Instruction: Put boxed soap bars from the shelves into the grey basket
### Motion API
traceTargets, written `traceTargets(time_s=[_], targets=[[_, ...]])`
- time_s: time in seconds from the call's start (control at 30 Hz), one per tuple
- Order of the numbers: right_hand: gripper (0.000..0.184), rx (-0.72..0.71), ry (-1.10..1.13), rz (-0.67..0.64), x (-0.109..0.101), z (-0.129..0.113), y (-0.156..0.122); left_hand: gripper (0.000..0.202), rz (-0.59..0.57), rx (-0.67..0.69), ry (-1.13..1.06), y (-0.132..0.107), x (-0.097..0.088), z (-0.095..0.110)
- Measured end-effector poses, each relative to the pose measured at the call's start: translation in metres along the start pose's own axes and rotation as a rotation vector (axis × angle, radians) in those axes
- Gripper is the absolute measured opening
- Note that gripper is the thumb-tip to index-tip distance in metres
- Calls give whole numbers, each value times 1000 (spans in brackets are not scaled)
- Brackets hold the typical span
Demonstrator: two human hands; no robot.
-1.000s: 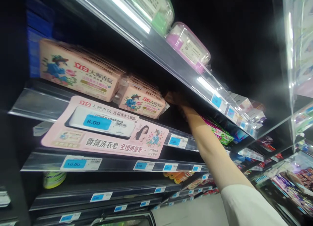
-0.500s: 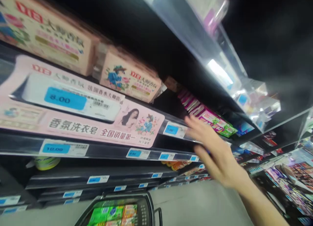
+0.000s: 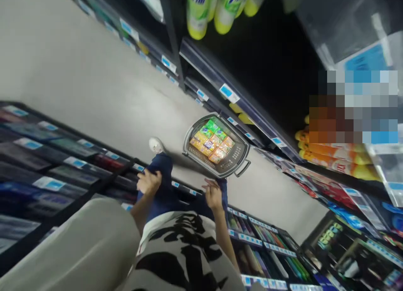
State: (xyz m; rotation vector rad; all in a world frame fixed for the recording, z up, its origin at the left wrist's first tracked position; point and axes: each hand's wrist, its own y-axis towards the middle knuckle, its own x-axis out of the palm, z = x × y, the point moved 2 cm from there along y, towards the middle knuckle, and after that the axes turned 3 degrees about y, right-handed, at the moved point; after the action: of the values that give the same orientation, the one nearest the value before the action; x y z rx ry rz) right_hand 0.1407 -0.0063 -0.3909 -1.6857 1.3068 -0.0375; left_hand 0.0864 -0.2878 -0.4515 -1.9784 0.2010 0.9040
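My left hand (image 3: 149,182) hangs in front of my blue-trousered leg, fingers loosely apart and holding nothing. On the other side, my right hand (image 3: 213,194) is also free, with its fingers spread near the rim of a shopping basket (image 3: 198,161). The dark basket with a grey rim stands on the floor ahead of my feet, its handle folded out at one end. Inside it lie several green packs (image 3: 211,127) and several orange and yellow packs (image 3: 220,150). Their printing is too small to read.
Shelving with blue price tags (image 3: 229,93) runs along the upper right, holding yellow-green bottles (image 3: 197,14) and orange packs (image 3: 340,156). Another stocked shelf (image 3: 47,165) is at the left, behind me. The grey floor (image 3: 94,77) lies between. My white shoe (image 3: 155,145) is near the basket.
The view has swung from the shelf of pink soap boxes down to my body and the floor. My right hand has left the shelf edge and dropped to my side. My left hand has come into view.
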Motion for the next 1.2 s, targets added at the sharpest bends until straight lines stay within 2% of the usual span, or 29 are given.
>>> traceTargets(time_s=[0.1,0.17,0.23,0.27,0.43,0.57,0.67,0.8,0.93,1.03,1.13,1.2], targets=[[43,70,29,-114,36,-5,32,57,4,-7,-4,14,19,4],[38,73,24,-154,44,-5,57,57,19,-20,-13,18,25,7],[27,89,14,-171,42,3,83,57,14,-40,-18,19,28,7],[26,101,7,-167,38,10,97,58,-1,-46,-20,18,30,6],[55,196,-73,-53,-8,56,167,60,-87,-67,-28,17,34,5],[73,289,-153,40,-43,96,215,57,-65,-71,-12,18,36,9],[85,335,-214,92,-51,120,251,56,-16,-71,19,20,39,11],[100,333,-284,101,-34,141,302,57,31,-76,66,26,46,11],[102,296,-337,14,-1,155,345,57,20,-101,100,32,49,6],[105,276,-385,-20,18,164,367,57,23,-111,116,35,47,3],[99,282,-443,-11,29,167,379,57,26,-113,116,37,46,1],[85,266,-484,19,36,165,381,58,31,-122,105,38,45,-1]])
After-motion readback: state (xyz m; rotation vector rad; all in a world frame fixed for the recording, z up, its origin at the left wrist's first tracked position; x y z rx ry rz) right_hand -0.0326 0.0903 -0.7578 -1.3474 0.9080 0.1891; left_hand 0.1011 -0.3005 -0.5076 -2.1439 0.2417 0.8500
